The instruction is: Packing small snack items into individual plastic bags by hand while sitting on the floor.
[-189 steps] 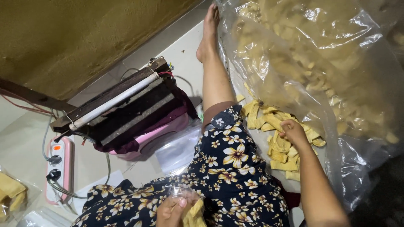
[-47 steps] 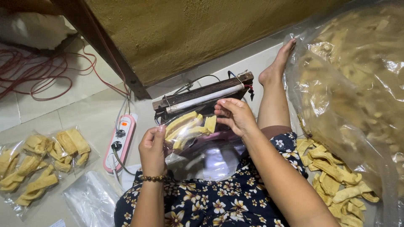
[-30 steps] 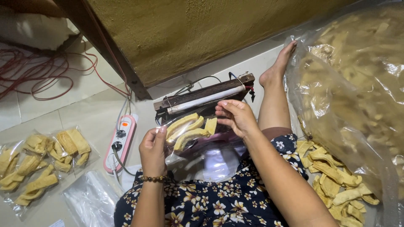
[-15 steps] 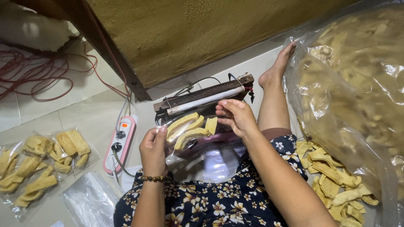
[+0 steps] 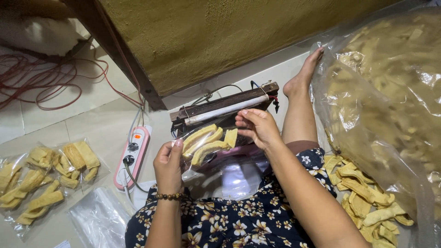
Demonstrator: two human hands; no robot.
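I hold a small clear plastic bag [image 5: 207, 143] with a few yellow fried chips inside, stretched between both hands above my lap. My left hand [image 5: 168, 165] pinches its left edge, and a bead bracelet circles that wrist. My right hand [image 5: 257, 127] pinches the right top corner. Just behind the bag sits a dark heat sealer [image 5: 225, 106] with a white bar, on a pink base.
A pink power strip [image 5: 132, 156] lies left of the sealer with cables. Filled chip bags [image 5: 43, 174] and empty clear bags [image 5: 98, 218] lie on the floor at left. A large chip sack [image 5: 390, 92] and loose chips [image 5: 367, 193] are at right. My leg [image 5: 301, 105] stretches forward.
The small bag has stayed stretched between my hands, with only slight shifts in the last second. Several seconds ago my right hand was in the loose chip pile and the bag lay in my lap.
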